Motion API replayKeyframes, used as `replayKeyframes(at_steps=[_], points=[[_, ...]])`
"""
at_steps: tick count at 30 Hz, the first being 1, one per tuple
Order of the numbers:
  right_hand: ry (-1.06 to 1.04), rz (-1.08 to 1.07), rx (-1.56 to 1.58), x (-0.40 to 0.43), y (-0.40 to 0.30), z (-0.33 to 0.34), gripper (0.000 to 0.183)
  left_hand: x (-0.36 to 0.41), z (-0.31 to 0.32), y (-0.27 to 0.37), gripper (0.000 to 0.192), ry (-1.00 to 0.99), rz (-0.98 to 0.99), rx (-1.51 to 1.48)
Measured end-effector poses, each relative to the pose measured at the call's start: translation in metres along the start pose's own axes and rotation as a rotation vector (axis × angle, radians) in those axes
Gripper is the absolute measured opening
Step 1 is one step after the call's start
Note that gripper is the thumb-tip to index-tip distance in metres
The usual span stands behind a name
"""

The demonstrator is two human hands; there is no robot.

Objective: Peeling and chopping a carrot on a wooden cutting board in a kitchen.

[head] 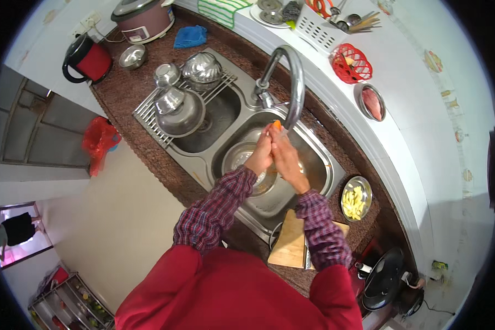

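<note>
My left hand [261,153] and my right hand [287,160] are pressed together over the right basin [313,181] of a steel sink. An orange piece of vegetable, seemingly a carrot [277,123], pokes out between their fingertips; the rest of it is hidden by the hands. Just above them the spout of a curved chrome faucet [298,82] points down, and water seems to run onto the fingers. Beneath my hands a perforated metal strainer bowl [232,159] sits in the basin, partly covered by them. Small orange scraps lie around the sink.
A drying rack [148,119] with metal bowls spans the left basin. On the right are a dish of yellow strips [354,202], a wooden cutting board [286,243] with a knife [307,255], and a wok [381,280]. Meat [371,104] lies in a bowl on the ledge.
</note>
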State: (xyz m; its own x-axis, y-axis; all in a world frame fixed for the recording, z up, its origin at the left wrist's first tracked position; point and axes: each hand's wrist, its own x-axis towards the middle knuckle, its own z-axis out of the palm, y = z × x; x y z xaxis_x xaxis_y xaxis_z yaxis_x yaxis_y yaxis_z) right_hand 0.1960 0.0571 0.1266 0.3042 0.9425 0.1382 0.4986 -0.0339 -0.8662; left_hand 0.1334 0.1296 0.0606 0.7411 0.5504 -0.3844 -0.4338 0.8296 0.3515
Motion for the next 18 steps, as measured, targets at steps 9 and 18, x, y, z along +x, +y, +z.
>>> replayKeyframes(at_steps=[9,18], points=[[0.289,-0.033,-0.323,-0.005,0.071,0.036,0.036,-0.005,0.007,-0.028,0.026,0.238,0.248,0.535],[0.412,0.583,0.658,0.016,0.034,0.024,0.023,-0.022,0.004,-0.01,0.036,0.116,-0.174,0.071]])
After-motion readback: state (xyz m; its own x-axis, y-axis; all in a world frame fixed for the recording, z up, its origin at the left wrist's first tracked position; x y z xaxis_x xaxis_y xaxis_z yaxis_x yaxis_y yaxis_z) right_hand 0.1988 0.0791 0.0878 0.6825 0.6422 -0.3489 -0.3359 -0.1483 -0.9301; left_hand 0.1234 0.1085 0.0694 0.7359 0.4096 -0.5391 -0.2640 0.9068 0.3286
